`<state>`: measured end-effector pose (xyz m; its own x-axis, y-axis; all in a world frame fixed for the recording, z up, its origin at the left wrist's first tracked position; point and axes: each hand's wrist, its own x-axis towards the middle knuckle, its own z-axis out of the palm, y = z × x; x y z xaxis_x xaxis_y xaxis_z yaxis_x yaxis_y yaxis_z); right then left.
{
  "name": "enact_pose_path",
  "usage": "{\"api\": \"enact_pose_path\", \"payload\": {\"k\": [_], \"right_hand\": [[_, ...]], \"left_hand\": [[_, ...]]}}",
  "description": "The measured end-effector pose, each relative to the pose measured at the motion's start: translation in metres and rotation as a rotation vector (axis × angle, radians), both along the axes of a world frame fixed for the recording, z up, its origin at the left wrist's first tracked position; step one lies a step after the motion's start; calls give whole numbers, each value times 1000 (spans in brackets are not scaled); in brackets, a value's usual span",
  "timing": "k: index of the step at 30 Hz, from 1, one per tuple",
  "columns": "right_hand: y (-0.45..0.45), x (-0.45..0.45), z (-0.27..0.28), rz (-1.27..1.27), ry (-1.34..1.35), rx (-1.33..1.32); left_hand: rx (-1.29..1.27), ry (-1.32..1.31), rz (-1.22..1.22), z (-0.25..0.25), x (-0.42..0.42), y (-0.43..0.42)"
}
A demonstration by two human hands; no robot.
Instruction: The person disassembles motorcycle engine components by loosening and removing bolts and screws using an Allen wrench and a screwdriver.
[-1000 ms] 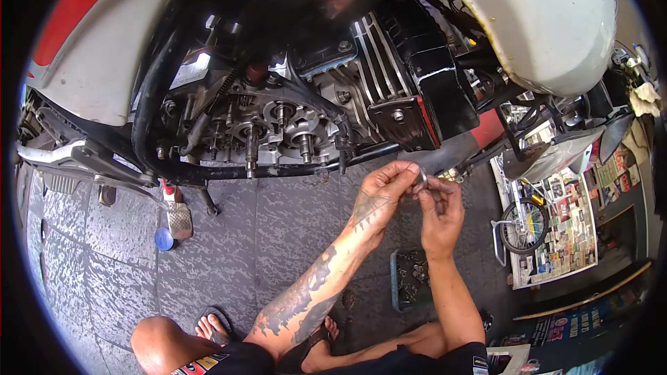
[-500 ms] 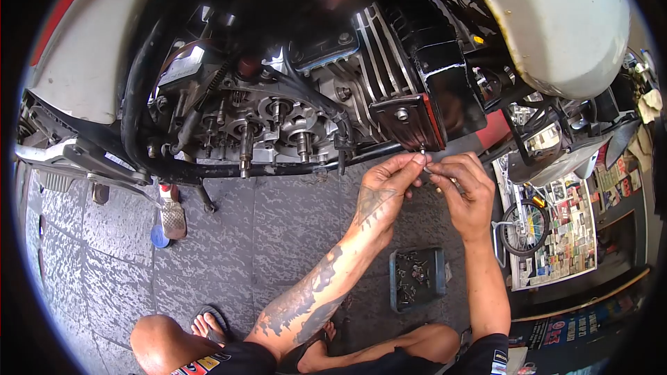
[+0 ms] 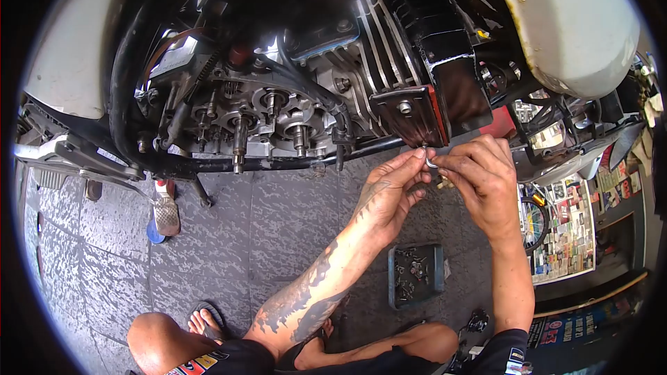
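My left hand is closed in a pinch on a small metal bolt, just below the dark cover plate at the end of the finned engine cylinder. Close beside it, my right hand pinches a small shiny piece that looks like a washer. The fingertips of both hands nearly meet. A bolt head sits in the middle of the plate, and a red strip runs along its right edge.
Exposed gear shafts stick out of the open engine case at left, above the black frame tube. A tray of small metal parts stands on the tiled floor. A red-topped bottle stands near the kickstand.
My right hand has shifted slightly right and up, and the shiny piece shows more clearly between its fingertips. My left hand stays at the bolt. The view has shifted slightly.
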<state>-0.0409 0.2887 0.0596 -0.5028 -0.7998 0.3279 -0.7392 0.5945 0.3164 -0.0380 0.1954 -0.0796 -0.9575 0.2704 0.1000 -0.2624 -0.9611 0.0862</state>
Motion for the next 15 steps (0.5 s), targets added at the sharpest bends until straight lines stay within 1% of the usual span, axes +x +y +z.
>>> {"api": "enact_pose_path", "payload": {"k": [2, 6, 8, 12, 14, 15], "right_hand": [[-1, 0, -1, 13, -8, -12], [1, 2, -4, -38, 27, -22], [0, 2, -2, -44, 36, -15], [0, 1, -6, -57, 34, -48], [4, 2, -9, -78, 23, -62], [5, 1, -11, -66, 67, -50]], "left_hand": [[-6, 6, 9, -1, -1, -2], [-11, 33, 3, -1, -5, -2], [40, 26, -10, -2, -5, -1], [54, 15, 6, -2, -6, 1], [-223, 49, 143, -2, -7, 0], [-222, 50, 143, -3, -6, -1]]}}
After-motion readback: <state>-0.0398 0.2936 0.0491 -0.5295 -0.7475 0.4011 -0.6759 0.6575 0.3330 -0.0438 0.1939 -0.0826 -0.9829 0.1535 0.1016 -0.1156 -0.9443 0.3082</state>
